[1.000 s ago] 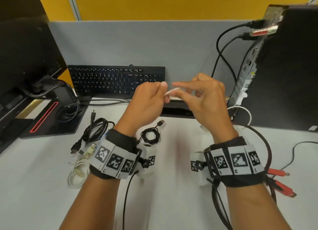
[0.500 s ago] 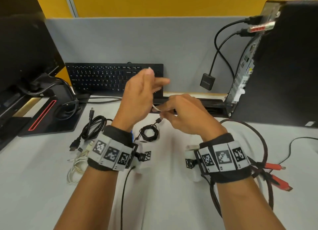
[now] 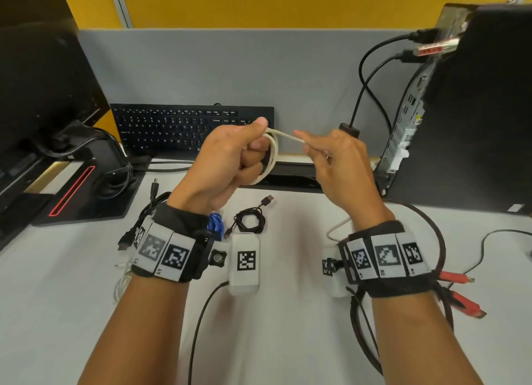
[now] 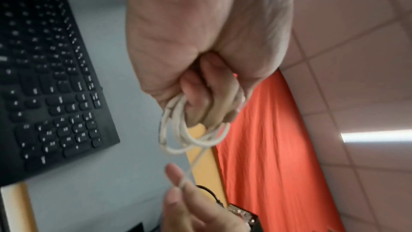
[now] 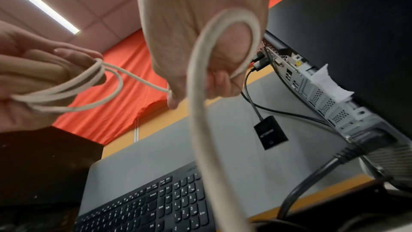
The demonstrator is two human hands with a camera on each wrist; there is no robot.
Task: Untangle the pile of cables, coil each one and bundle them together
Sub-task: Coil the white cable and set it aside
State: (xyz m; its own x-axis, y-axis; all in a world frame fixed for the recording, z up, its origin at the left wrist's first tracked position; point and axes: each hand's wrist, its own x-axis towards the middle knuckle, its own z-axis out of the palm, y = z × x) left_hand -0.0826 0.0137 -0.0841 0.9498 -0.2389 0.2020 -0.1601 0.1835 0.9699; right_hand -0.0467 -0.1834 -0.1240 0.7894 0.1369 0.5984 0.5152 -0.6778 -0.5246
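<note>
A white cable (image 3: pixel 273 154) is wound in several loops round the fingers of my left hand (image 3: pixel 230 157), which is raised above the desk and grips the coil (image 4: pixel 189 135). My right hand (image 3: pixel 331 160) pinches the cable's free strand (image 5: pixel 138 78) just right of the coil; the rest (image 5: pixel 200 112) hangs down past that wrist. On the desk lie a small coiled black USB cable (image 3: pixel 250 219), a black cable bundle (image 3: pixel 149 209) at the left, a white cable (image 3: pixel 121 284) under my left wrist, and a dark cable with red plugs (image 3: pixel 460 295) at the right.
A black keyboard (image 3: pixel 184 131) leans against the grey partition at the back. A monitor stand (image 3: pixel 86 188) stands at the left, and a black computer tower (image 3: pixel 466 111) with plugged cables at the right. A blue item (image 3: pixel 216 224) peeks out beside my left wrist.
Both hands have risen from near the desk. My right hand swung up and right, laying another turn of white cable round my left fingers; the strand now runs taut between the hands.
</note>
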